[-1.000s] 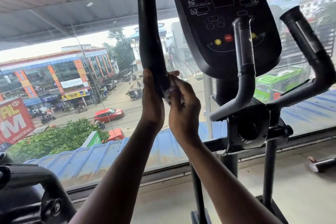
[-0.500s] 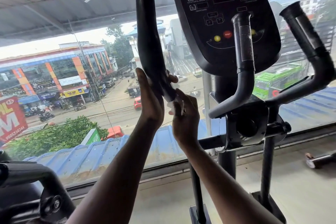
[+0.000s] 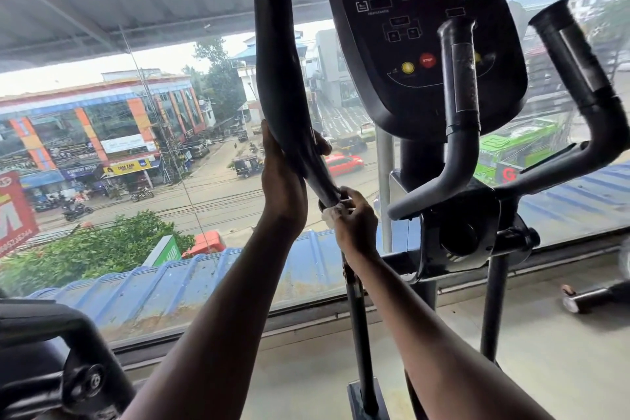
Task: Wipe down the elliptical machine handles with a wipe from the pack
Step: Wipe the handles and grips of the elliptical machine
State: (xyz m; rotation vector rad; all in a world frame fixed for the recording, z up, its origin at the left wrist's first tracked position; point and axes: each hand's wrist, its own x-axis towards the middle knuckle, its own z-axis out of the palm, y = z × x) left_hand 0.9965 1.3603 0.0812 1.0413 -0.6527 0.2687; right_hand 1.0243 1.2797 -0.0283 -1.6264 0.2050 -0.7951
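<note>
Two hands on one moving handle: left hand gripping bar, right hand at 4 o'clock pinching one wipe against it.

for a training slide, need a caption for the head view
Left hand steadies the elliptical handle while right hand wipes it with a wipe.

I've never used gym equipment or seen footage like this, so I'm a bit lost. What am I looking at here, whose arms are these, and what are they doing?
The camera sits on a person's head, so the two arms are their own. In front stands an elliptical trainer by a window over a street. The left hand grips the long black moving handle. The right hand, lower down, pinches a white wipe around that handle's thin lower end. The dark console with its red stop button is the display. The two shorter grips, one grey, one black, are untouched.
</note>
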